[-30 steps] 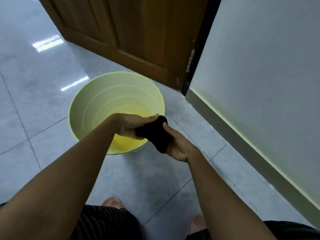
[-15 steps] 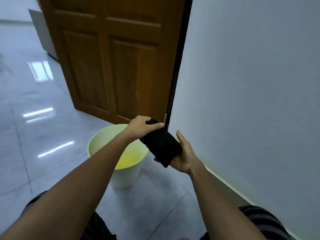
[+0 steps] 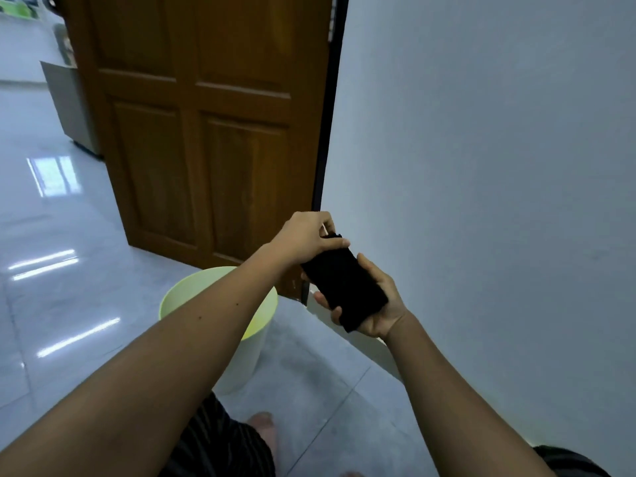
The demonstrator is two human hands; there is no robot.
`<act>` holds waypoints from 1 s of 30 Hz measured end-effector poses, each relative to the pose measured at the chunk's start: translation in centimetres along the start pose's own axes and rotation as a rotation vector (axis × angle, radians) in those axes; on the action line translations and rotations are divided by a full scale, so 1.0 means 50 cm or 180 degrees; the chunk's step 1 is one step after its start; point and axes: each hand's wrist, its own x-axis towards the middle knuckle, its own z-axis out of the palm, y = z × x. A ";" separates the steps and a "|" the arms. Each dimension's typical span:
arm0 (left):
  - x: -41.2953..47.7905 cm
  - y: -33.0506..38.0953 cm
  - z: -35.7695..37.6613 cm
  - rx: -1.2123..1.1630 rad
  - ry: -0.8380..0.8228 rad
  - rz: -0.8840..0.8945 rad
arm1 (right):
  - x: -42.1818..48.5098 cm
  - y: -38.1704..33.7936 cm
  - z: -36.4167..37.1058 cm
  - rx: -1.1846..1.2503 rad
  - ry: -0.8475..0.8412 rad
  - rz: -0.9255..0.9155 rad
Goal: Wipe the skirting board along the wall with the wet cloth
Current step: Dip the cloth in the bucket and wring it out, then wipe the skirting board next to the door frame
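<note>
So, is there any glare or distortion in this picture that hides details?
Head view: bright streaks of glare on the glossy floor at left; the wide lens bends the door edges; the black cloth shows no folds or texture, being too dark; the wall is evenly and dimly lit.

Single head-worn wide-angle view, looking forward and slightly down from the person's eye level. Both forearms reach in from the bottom edge, hands close at centre frame. Faces a wooden door (image 3: 206, 132) ahead, wall (image 3: 499, 166) close on right, tiled floor (image 3: 51, 253) spreading left. Edges bend from the lens.
</note>
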 end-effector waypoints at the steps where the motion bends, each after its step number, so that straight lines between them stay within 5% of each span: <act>1: 0.013 -0.003 0.004 -0.0067 0.0011 0.0021 | -0.005 -0.014 -0.012 -0.0070 0.0031 0.0036; 10: 0.123 -0.146 0.156 -0.0370 -0.0709 -0.0331 | 0.039 -0.190 -0.172 -0.1410 0.1862 0.0098; 20: 0.041 -0.448 0.595 -0.0055 -0.1897 -0.1086 | 0.307 -0.070 -0.430 -0.2009 0.2183 0.0845; 25: -0.021 -0.575 0.737 0.0716 -0.2107 -0.1071 | 0.464 0.040 -0.549 -0.3907 0.1802 0.0993; 30: -0.029 -0.645 0.838 0.0925 -0.1263 -0.1222 | 0.587 0.104 -0.617 -0.6111 0.1597 0.0566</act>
